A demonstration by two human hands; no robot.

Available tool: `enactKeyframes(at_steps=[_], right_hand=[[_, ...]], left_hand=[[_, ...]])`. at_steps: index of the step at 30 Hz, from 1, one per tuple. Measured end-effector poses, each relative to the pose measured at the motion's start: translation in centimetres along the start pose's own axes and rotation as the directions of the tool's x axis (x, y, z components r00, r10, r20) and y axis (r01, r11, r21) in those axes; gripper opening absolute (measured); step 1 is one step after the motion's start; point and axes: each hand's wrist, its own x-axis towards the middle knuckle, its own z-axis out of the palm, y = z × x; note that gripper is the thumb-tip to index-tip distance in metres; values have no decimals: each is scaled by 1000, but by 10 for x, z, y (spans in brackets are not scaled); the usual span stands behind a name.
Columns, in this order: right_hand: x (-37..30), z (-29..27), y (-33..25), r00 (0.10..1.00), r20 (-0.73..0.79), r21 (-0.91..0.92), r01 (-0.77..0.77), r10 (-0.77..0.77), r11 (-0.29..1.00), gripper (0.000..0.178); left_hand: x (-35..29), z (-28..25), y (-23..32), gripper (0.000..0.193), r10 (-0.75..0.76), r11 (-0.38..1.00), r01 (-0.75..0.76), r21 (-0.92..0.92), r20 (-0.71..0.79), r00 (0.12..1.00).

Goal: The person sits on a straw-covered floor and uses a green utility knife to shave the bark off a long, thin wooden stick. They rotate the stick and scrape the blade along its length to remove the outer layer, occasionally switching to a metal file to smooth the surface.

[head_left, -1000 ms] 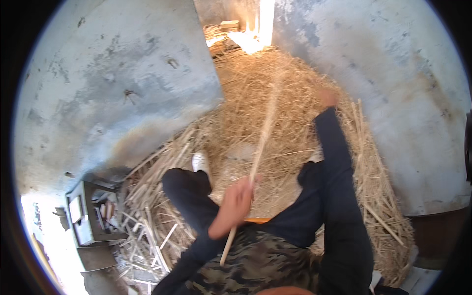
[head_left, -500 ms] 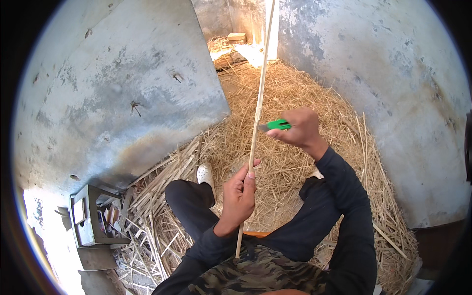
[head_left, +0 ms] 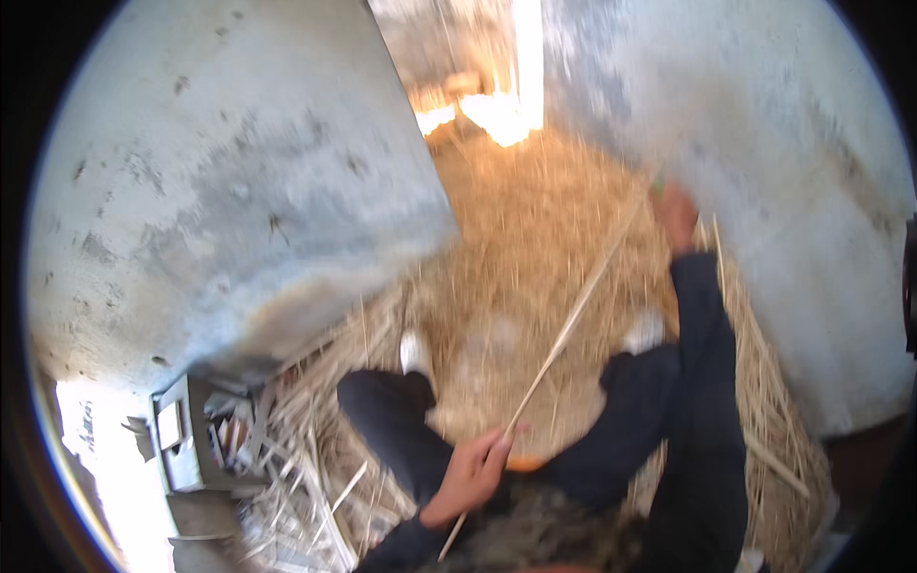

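A long, thin, pale wooden strip (head_left: 579, 310) slants from beside my lap up to the right, over the straw. My left hand (head_left: 475, 475) is closed round its lower part, and the tail end sticks out below the fist. At the upper end of the strip is my right hand (head_left: 676, 218), arm stretched out. It is closed on a green utility knife (head_left: 657, 185), smeared by motion, of which only a bit of green shows. Whether the blade touches the strip I cannot tell.
Loose straw and shavings (head_left: 516, 220) cover the floor between my legs. Longer strips (head_left: 320, 458) are heaped at the left, near a box-like wooden stand (head_left: 186, 435). Grey walls (head_left: 267, 181) rise on both sides. Bright light falls in at the far gap.
My right hand has moved away and to the right with the knife. The strip has tilted from nearly upright to a rightward slant, and my left hand has dropped nearer my lap.
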Motion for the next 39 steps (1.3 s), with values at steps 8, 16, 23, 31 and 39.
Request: enactKeyframes(at_steps=[8, 16, 23, 31, 39], right_hand=[[23, -49, -77, 867, 475, -80, -130, 152, 988, 76], [3, -76, -185, 831, 392, 421, 219, -394, 880, 76], [-2, -60, -176, 850, 440, 283, 175, -290, 943, 77], [1, -27, -139, 880, 400, 72, 248, -256, 966, 65], [40, -27, -17, 851, 350, -199, -341, 391, 919, 79]], left_hand=[[59, -5, 23, 34, 170, 967, -189, -170, -116, 979], [75, -12, 39, 33, 130, 872, -156, -464, -87, 988], [68, -18, 42, 33, 97, 860, -111, -498, -55, 994], [56, -16, 34, 32, 50, 955, -57, -292, -32, 998], [34, -33, 7, 35, -60, 932, 12, -363, -123, 991]])
